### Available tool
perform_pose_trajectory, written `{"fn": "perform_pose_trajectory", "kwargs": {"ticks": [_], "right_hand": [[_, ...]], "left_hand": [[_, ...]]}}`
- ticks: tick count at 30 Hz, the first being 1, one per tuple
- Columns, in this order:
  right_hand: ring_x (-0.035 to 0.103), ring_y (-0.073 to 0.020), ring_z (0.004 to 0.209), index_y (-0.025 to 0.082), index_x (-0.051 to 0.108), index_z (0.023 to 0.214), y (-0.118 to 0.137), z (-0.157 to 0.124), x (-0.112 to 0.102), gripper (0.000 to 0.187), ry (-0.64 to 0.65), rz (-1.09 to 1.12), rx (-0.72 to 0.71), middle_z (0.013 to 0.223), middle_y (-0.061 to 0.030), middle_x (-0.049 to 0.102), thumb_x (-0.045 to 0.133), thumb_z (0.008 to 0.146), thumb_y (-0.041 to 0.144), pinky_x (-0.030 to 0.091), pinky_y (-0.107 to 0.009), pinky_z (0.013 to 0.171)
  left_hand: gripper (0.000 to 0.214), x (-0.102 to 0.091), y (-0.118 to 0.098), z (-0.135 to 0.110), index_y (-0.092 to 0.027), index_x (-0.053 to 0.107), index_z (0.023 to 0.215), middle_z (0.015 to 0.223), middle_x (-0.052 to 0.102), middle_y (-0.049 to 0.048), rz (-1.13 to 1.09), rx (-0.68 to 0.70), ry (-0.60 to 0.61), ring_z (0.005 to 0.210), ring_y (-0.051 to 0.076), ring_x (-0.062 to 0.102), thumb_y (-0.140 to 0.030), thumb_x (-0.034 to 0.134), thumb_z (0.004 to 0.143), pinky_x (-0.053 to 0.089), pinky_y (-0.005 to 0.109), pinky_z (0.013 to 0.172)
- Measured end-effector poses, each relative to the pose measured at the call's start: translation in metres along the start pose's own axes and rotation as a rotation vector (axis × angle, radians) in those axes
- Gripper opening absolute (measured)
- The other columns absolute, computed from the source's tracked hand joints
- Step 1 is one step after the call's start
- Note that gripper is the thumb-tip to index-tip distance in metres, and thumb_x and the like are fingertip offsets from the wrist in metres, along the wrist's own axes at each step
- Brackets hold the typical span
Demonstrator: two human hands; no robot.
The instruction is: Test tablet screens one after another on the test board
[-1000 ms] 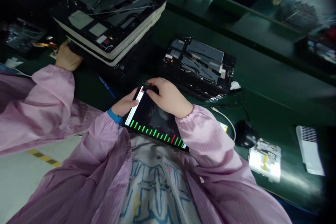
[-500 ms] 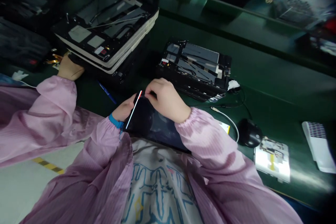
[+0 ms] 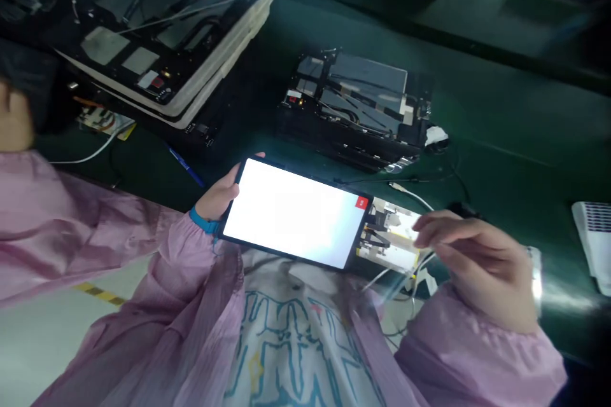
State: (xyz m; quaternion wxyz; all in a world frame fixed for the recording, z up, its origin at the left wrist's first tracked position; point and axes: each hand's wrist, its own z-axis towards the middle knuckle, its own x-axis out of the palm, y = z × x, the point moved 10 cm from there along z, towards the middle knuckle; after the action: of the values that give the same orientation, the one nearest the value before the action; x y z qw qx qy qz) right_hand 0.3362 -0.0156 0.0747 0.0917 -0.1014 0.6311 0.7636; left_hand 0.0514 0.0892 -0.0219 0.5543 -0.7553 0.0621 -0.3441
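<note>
A: Surface first?
B: Dark green table (image 3: pixel 506 117), running across the view.
A: Biggest load on it?
B: Upper left, a large stack of panels (image 3: pixel 143 60), pale edges showing. Right of it, well apart, a smaller stack of black panels (image 3: pixel 356 105), cables across its top.
A: The tablet (image 3: pixel 291 213)?
B: At the table's near edge, in front of the person's torso, tilted. Screen lit white.
A: Hands?
B: Right hand (image 3: pixel 482 261): raised to the right of the tablet, apart from it, fingers loosely bent and part-spread. Left hand (image 3: pixel 217 198): fingers gripping the tablet's left end, thumb on the front. Far left, a co-worker's hand (image 3: pixel 14 117), cut off by the frame.
A: Smaller items?
B: White-and-yellow board (image 3: pixel 391 235) just beside the tablet's right end; whether they're joined, can't tell. Blue pen (image 3: pixel 185 165) lying below the large stack. Last, a red patch (image 3: pixel 361 203) in the screen's upper right corner.
</note>
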Motion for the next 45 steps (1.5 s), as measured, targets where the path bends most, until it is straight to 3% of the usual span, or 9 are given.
{"fn": "perform_pose_trajectory", "kwargs": {"ticks": [4,8,12,15,23,32,39,42,45], "right_hand": [[0.053,-0.0203,0.061,0.024,0.065,0.078,-0.010,-0.011,-0.027,0.006,-0.301,0.191,0.029,0.063,-0.0023,0.057,0.065,0.078,0.018,0.041,-0.036,0.053],[0.053,-0.0179,0.056,0.021,0.065,0.075,-0.007,-0.006,-0.010,0.004,-0.302,0.319,-0.013,0.060,-0.0005,0.058,0.064,0.076,0.018,0.041,-0.033,0.051],[0.059,-0.0191,0.062,0.021,0.064,0.080,-0.004,-0.002,0.020,0.006,-0.163,0.352,-0.071,0.068,-0.0019,0.064,0.062,0.079,0.015,0.049,-0.036,0.059],[0.063,-0.0210,0.071,0.021,0.063,0.088,0.004,-0.003,0.051,0.012,0.029,0.359,-0.147,0.076,-0.0042,0.065,0.057,0.082,0.013,0.052,-0.039,0.063],[0.065,-0.0186,0.098,0.017,0.056,0.112,0.037,-0.020,0.129,0.038,0.476,0.239,-0.268,0.103,-0.0122,0.067,0.049,0.079,-0.001,0.057,-0.032,0.079],[0.050,-0.0202,0.125,0.008,0.044,0.126,0.061,-0.044,0.174,0.056,0.766,0.294,-0.348,0.134,-0.0199,0.051,0.045,0.071,0.002,0.047,-0.030,0.100],[0.051,-0.0195,0.124,0.008,0.041,0.128,0.064,-0.054,0.184,0.054,0.829,0.351,-0.395,0.137,-0.0191,0.047,0.045,0.074,0.007,0.047,-0.028,0.100],[0.055,-0.0210,0.119,0.011,0.044,0.125,0.063,-0.046,0.166,0.050,0.732,0.383,-0.371,0.126,-0.0186,0.057,0.047,0.076,0.008,0.050,-0.031,0.095],[0.063,-0.0221,0.104,0.015,0.051,0.119,0.049,-0.028,0.133,0.039,0.519,0.500,-0.248,0.108,-0.0143,0.066,0.051,0.080,0.009,0.053,-0.037,0.087]], "left_hand": [[0.085,-0.004,0.005,0.001,-0.023,0.035,0.143,0.125,0.060,0.0117,-0.029,-0.067,-0.039,0.113,0.036,0.057,-0.031,0.076,0.068,0.048,0.044,0.089],[0.086,-0.008,0.006,0.000,-0.024,0.035,0.143,0.126,0.059,0.0107,-0.015,-0.072,-0.074,0.113,0.036,0.056,-0.022,0.074,0.066,0.048,0.043,0.089],[0.087,-0.009,0.005,-0.001,-0.022,0.035,0.143,0.123,0.061,0.0103,0.030,-0.066,-0.098,0.112,0.036,0.057,-0.023,0.073,0.064,0.048,0.044,0.089],[0.090,-0.009,0.004,-0.001,-0.022,0.034,0.144,0.120,0.062,0.0094,0.078,-0.073,-0.107,0.109,0.035,0.058,-0.020,0.072,0.062,0.047,0.044,0.089],[0.093,-0.012,0.005,0.001,-0.025,0.031,0.145,0.116,0.063,0.0079,0.128,-0.082,-0.082,0.105,0.033,0.059,-0.016,0.071,0.062,0.047,0.043,0.087],[0.086,-0.015,-0.004,0.002,-0.023,0.041,0.139,0.094,0.065,0.0018,0.155,-0.056,-0.136,0.085,0.022,0.060,-0.014,0.069,0.059,0.046,0.030,0.075],[0.083,-0.018,-0.005,0.006,-0.026,0.044,0.137,0.101,0.066,0.0010,0.181,-0.050,-0.135,0.089,0.023,0.060,-0.017,0.070,0.059,0.046,0.028,0.074],[0.084,-0.018,-0.006,0.006,-0.025,0.042,0.138,0.101,0.066,0.0017,0.196,-0.057,-0.151,0.091,0.024,0.060,-0.019,0.071,0.059,0.046,0.030,0.076],[0.082,-0.017,-0.006,0.007,-0.026,0.043,0.138,0.102,0.066,0.0013,0.196,-0.045,-0.152,0.093,0.025,0.060,-0.021,0.071,0.060,0.045,0.032,0.080]]}}
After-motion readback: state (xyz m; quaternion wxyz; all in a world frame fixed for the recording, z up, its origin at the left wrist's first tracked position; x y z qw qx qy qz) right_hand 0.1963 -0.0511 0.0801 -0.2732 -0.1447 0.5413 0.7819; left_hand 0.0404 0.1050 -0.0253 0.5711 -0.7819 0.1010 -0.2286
